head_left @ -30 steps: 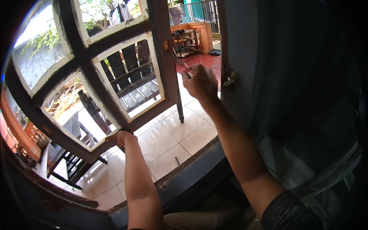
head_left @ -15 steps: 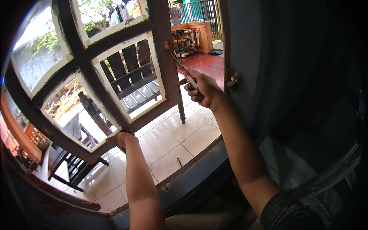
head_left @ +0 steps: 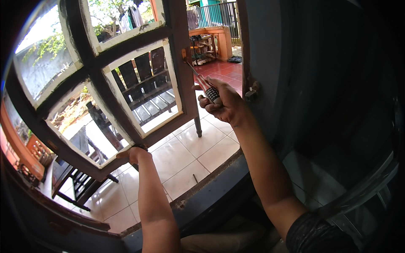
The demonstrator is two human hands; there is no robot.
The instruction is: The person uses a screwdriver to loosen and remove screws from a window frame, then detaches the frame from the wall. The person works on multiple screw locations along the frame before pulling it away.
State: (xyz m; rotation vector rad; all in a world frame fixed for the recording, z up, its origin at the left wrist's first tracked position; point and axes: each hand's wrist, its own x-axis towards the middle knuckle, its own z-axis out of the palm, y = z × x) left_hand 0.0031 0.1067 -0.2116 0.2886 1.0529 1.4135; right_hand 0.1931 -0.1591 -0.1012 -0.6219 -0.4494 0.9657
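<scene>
A dark-brown wooden window sash (head_left: 93, 62) with several glass panes edged in pale strips stands swung outward before me. My left hand (head_left: 137, 155) grips its bottom rail, with the fingers partly hidden by the wood and the wrist. In my right hand (head_left: 223, 100) is a screwdriver (head_left: 206, 87) with a red, white and dark handle, pointing up and left. Its thin shaft reaches the sash's right stile, just under a small orange-brown metal plate (head_left: 184, 55). Whether the tip sits in a screw is too small to tell.
A dark sill (head_left: 211, 185) runs below my arms, with a dark panel (head_left: 295, 84) to the right bearing a small metal latch (head_left: 252, 91). Outside are pale floor tiles (head_left: 177, 154), a wooden bench (head_left: 149, 101), a shoe rack (head_left: 203, 48) and an orange low wall (head_left: 223, 40).
My right hand has rolled round the screwdriver, showing more of the handle's dark butt, and sits slightly lower and left. My left hand keeps its hold on the sash.
</scene>
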